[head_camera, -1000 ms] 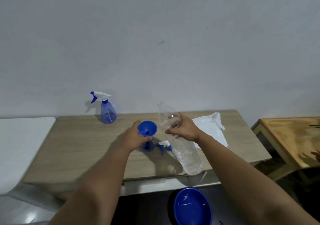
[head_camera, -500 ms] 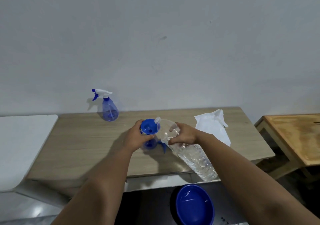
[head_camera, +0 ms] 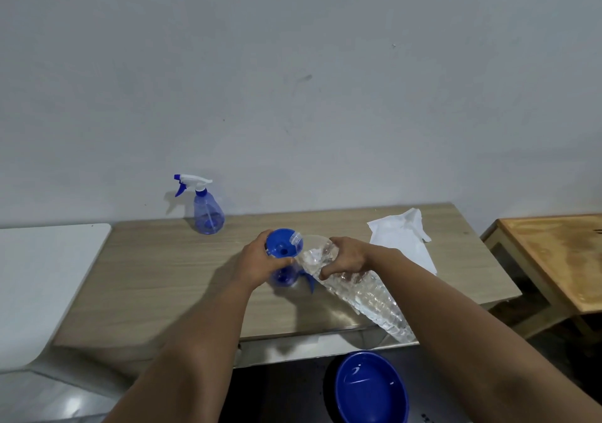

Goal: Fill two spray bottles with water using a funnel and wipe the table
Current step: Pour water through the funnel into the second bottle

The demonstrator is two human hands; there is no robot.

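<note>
Against a grey wall, the surface [head_camera: 163, 276] is reached over: the funnel [head_camera: 282, 244] is gripped by the left hand [head_camera: 260, 264]; at its 3 o'clock, the tilted water bottle [head_camera: 358, 289] is gripped by the right hand [head_camera: 347, 256].

Funnel [head_camera: 282, 243] & basin [head_camera: 371, 388]: solid blue. Far spray bottle [head_camera: 207, 214] translucent blue w/ white-blue trigger. Cloth [head_camera: 402, 243] white; table [head_camera: 169, 269] pale woodgrain.

surface [head_camera: 163, 276]: matt, pale wood-grain laminate
funnel [head_camera: 280, 243]: glossy blue plastic
water bottle [head_camera: 368, 292]: clear, ribbed plastic, shiny
spray bottle [head_camera: 208, 214]: translucent blue plastic, beyond the left hand [head_camera: 260, 259]
cloth [head_camera: 400, 243]: white, soft, crumpled
basin [head_camera: 371, 390]: glossy blue plastic
</note>
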